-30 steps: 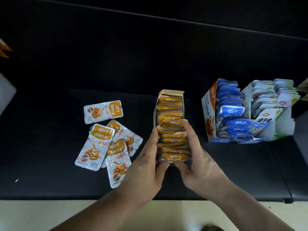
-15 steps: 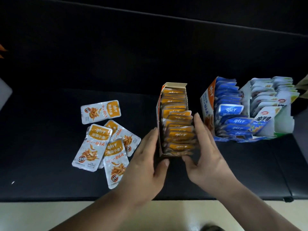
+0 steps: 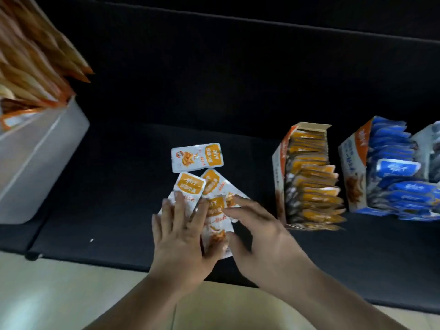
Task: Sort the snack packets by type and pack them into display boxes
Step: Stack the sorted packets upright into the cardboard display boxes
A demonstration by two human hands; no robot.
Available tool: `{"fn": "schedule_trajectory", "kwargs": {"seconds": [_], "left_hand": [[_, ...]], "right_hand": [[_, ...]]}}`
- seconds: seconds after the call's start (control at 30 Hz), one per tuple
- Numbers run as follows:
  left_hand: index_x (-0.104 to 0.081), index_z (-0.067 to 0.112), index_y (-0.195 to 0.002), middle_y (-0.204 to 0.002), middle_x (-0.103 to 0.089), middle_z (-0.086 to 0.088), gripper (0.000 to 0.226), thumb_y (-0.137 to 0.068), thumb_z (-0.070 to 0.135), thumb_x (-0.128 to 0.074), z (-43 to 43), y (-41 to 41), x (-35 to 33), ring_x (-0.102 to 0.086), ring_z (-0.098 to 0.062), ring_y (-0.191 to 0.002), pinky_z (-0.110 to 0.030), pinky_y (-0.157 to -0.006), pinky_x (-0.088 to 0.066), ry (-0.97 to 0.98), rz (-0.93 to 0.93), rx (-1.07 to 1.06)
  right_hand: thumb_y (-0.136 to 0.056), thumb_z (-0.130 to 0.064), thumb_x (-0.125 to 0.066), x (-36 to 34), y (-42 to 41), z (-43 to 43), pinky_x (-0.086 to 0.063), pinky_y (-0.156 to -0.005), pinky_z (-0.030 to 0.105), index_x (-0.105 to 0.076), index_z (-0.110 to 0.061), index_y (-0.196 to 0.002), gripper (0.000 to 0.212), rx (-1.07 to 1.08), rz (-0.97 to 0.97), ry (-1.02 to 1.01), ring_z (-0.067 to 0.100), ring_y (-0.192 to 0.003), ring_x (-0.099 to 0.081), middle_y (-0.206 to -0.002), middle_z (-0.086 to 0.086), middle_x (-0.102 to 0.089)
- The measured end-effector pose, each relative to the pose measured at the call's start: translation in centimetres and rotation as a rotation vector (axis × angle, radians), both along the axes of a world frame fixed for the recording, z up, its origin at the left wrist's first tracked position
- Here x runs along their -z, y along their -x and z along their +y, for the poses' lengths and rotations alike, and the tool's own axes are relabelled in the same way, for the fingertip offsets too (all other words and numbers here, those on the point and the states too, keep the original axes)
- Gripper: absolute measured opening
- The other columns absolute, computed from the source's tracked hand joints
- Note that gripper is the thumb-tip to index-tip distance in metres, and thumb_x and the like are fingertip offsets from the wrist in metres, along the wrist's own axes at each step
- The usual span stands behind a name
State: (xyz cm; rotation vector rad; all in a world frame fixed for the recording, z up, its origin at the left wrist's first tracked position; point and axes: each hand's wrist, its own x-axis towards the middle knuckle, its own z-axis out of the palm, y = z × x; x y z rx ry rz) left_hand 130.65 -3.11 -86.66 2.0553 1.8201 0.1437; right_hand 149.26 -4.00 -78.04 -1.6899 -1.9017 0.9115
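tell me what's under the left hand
Loose orange packets on the black surface; the left hand lies flat on them with straight fingers. One packet pokes out past the fingertips. How many lie beneath the palm is covered.

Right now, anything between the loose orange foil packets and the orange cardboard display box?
Nothing visible. Only bare black surface separates the loose orange foil packets from the orange cardboard display box. Left hand lies on the pile; right hand reaches over it.
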Motion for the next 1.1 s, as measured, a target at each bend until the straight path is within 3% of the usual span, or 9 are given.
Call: {"fn": "schedule_trajectory", "kwargs": {"seconds": [0.13,0.27,0.33,0.47,0.57,0.67,0.83,0.93,1.1], "left_hand": [[-0.029,0.039,-0.160,-0.168,-0.028,-0.015,0.073,-0.095,0.058,-0.058,0.3,1.3,-0.4,-0.035,-0.042,-0.149,-0.062,-0.113,-0.040,-0.141,-0.028,0.037],[-0.036,0.033,-0.158,-0.154,-0.053,-0.009,0.084,-0.085,0.028,-0.077,-0.4,3.9,-0.7,-0.058,-0.034,-0.132,-0.053,-0.100,-0.053,-0.251,-0.136,-0.010],[-0.037,0.029,-0.159,-0.146,-0.061,-0.001,0.079,-0.088,0.037,-0.071,-0.8,4.9,-0.6,-0.060,-0.028,-0.130,-0.049,-0.099,-0.053,-0.285,-0.172,0.005],[-0.064,0.027,-0.137,-0.137,-0.065,0.009,0.057,-0.091,0.060,-0.059,-1.3,5.1,-1.0,-0.058,-0.019,-0.127,-0.045,-0.099,-0.052,-0.301,-0.257,-0.005],[-0.077,0.030,-0.098,-0.130,-0.062,0.014,0.028,-0.092,0.054,-0.063,-1.0,4.7,-0.7,-0.060,-0.014,-0.111,-0.040,-0.088,-0.051,-0.315,-0.272,-0.034],[-0.067,0.031,-0.074,-0.114,-0.058,0.022,0.020,-0.083,0.047,-0.075,0.5,4.5,-0.3,-0.053,-0.008,-0.093,-0.037,-0.075,-0.046,-0.252,-0.321,-0.206],[-0.055,0.037,-0.124,-0.119,-0.046,0.016,0.065,-0.070,0.039,-0.090,1.8,3.5,-0.8,-0.045,-0.008,-0.104,-0.031,-0.090,-0.038,-0.101,-0.313,-0.359],[-0.051,0.034,-0.134,-0.120,-0.052,0.012,0.066,-0.077,0.035,-0.085,1.2,2.2,-0.9,-0.050,-0.010,-0.108,-0.029,-0.091,-0.040,-0.106,-0.331,-0.326],[-0.048,0.035,-0.137,-0.120,-0.051,0.016,0.069,-0.076,0.044,-0.078,0.2,0.5,-0.9,-0.048,-0.004,-0.108,-0.027,-0.092,-0.046,-0.104,-0.383,-0.264]], "right_hand": [[-0.098,-0.042,-0.061,2.9,1.2,2.9,-0.014,-0.128,0.029,-0.027,-0.038,-0.161,0.071,0.018,-0.203,0.155,0.005,-0.158,0.005,-0.172,-0.011,-0.002],[-0.091,-0.066,-0.060,4.5,1.8,4.8,-0.008,-0.130,0.035,-0.013,-0.047,-0.161,0.087,-0.038,-0.343,0.228,0.010,-0.157,0.017,-0.171,-0.014,0.009],[-0.087,-0.071,-0.060,5.4,2.4,4.6,-0.014,-0.130,0.040,-0.023,-0.045,-0.160,0.086,-0.043,-0.399,0.162,0.014,-0.159,0.009,-0.172,-0.013,-0.003],[-0.075,-0.049,-0.086,7.2,2.5,3.9,-0.050,-0.106,0.057,-0.070,-0.028,-0.131,0.061,0.085,-0.352,-0.103,0.033,-0.146,-0.044,-0.150,0.004,-0.057],[-0.069,-0.039,-0.093,7.0,3.1,4.2,-0.059,-0.093,0.054,-0.079,-0.026,-0.112,0.047,0.116,-0.400,-0.122,0.034,-0.129,-0.061,-0.135,0.003,-0.068],[-0.072,-0.034,-0.090,6.4,3.7,4.1,-0.060,-0.082,0.050,-0.081,-0.028,-0.096,0.027,0.148,-0.396,-0.188,0.031,-0.108,-0.067,-0.121,-0.004,-0.071],[-0.080,-0.032,-0.084,5.6,3.7,4.1,-0.056,-0.085,0.036,-0.075,-0.036,-0.104,0.025,0.230,-0.155,-0.025,0.017,-0.106,-0.061,-0.110,-0.015,-0.065],[-0.082,-0.027,-0.080,5.0,4.0,4.0,-0.058,-0.082,0.038,-0.063,-0.042,-0.115,0.040,0.284,-0.011,0.140,0.009,-0.101,-0.061,-0.104,-0.017,-0.061],[-0.088,-0.010,-0.068,4.5,4.1,4.2,-0.050,-0.066,0.019,-0.062,-0.039,-0.127,0.048,0.372,0.058,0.233,0.005,-0.088,-0.060,-0.107,-0.008,-0.055]]}}
